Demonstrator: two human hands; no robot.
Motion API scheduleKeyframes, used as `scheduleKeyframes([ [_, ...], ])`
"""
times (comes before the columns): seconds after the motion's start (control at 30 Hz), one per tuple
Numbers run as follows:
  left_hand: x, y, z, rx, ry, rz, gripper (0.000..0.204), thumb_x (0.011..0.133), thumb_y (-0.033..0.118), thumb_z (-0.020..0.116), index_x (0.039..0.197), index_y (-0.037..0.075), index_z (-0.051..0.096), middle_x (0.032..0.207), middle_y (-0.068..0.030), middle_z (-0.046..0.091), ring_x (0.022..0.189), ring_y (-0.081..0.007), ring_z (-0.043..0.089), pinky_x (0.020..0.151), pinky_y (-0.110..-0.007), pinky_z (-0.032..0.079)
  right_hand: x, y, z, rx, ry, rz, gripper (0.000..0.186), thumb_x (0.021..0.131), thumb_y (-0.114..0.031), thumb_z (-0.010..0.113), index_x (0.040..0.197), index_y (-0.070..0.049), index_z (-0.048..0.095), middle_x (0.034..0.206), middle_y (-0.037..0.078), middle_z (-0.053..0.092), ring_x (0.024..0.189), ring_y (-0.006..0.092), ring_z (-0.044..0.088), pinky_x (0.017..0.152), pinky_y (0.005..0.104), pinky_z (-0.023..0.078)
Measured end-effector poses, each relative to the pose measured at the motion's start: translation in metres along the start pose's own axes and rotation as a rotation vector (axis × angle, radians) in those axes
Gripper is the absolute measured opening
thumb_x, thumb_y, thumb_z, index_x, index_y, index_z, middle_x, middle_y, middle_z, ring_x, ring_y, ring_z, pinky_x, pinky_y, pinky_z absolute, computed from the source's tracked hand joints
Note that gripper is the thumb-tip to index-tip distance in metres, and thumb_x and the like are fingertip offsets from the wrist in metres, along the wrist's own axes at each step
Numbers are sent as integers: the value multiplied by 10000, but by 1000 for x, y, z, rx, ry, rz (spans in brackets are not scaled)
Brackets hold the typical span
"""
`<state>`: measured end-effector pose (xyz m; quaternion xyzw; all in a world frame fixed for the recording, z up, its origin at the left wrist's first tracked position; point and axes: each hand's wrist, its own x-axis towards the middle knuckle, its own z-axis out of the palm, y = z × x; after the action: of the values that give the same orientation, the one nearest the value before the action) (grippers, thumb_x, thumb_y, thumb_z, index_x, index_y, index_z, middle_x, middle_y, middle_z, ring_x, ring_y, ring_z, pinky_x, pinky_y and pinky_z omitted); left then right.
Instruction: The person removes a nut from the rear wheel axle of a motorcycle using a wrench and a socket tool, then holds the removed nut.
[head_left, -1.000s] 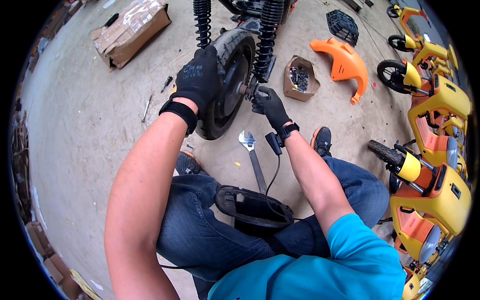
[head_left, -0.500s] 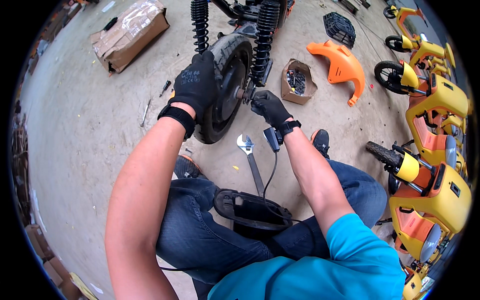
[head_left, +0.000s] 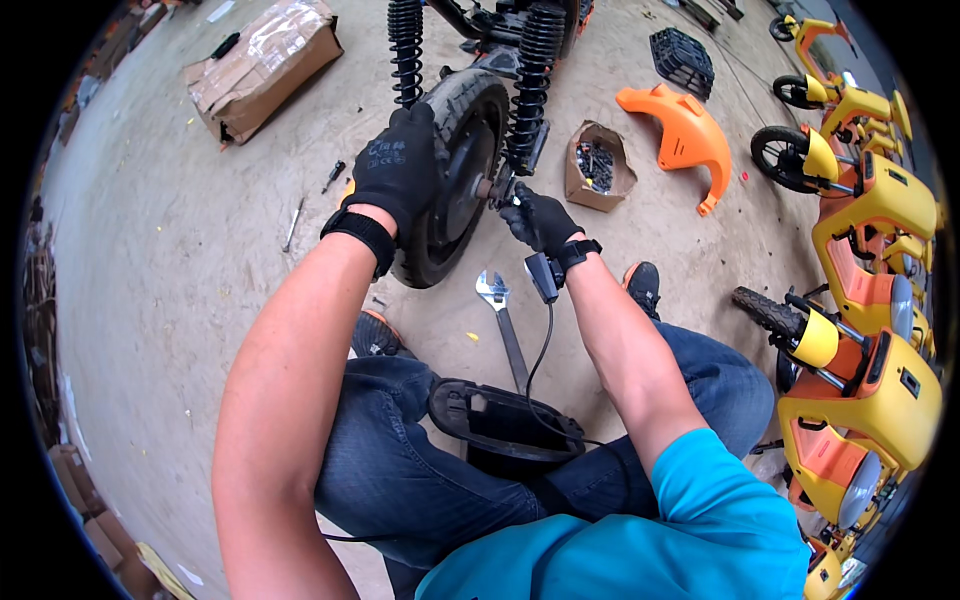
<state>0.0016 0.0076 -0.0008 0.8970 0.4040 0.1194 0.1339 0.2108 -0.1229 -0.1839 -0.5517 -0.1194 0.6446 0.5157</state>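
My left hand (head_left: 393,170), in a black glove, grips the left side of a black scooter tyre (head_left: 440,250) that sits beneath two coil shock absorbers (head_left: 530,80). My gloved right hand (head_left: 540,218) has curled fingers at the axle (head_left: 485,190), beside the lower end of the right shock; a small shiny piece shows at the fingertips, too small to name. A large adjustable wrench (head_left: 505,335) lies on the floor below the wheel, its handle end by a black plastic housing (head_left: 505,425) between my legs.
An open carton of small parts (head_left: 600,165), an orange fender (head_left: 690,135) and a black crate (head_left: 682,62) lie to the right. A cardboard box (head_left: 260,75) is back left, a screwdriver (head_left: 294,222) left of the wheel. Yellow scooters (head_left: 860,400) line the right side.
My right hand has moved slightly down from a second ago, its fingers shifting at the axle. My left hand stays on the tyre, slightly lower in view.
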Motion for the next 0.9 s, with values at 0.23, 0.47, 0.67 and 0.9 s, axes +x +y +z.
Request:
scheduleKeyframes([
  [0.23, -1, 1, -1, -9, 8, 1, 431, 841, 219, 628, 1208, 48, 480, 1141, -228, 580, 1010, -414, 618, 835, -483, 506, 11, 15, 3, 31, 75, -149, 318, 1002, -312, 524, 992, -11, 626, 795, 78, 655, 647, 142, 625, 589, 247, 533],
  [0.47, -2, -4, 3, -17, 49, 18, 417, 847, 211, 619, 1203, 51, 473, 1127, -233, 586, 991, -420, 621, 827, -489, 507, 0, 13, 14, -115, 122, -276, 274, 990, -299, 560, 981, -28, 602, 789, 75, 646, 664, 142, 623, 627, 291, 545],
  [0.67, -1, -2, 3, -28, 45, 14, 403, 850, 207, 612, 1194, 54, 470, 1133, -231, 586, 992, -424, 620, 826, -493, 507, 1, 16, 13, -254, 145, -408, 252, 997, -275, 543, 950, -31, 586, 764, 56, 624, 657, 134, 612, 624, 289, 539],
  [0.9, 0, -7, 7, -29, 68, 51, 421, 839, 195, 621, 1207, 55, 471, 1126, -238, 583, 996, -422, 619, 826, -486, 510, -1, 17, 13, -342, 169, -456, 282, 1003, -298, 518, 1040, -28, 588, 762, 76, 628, 660, 162, 628, 652, 311, 559],
])
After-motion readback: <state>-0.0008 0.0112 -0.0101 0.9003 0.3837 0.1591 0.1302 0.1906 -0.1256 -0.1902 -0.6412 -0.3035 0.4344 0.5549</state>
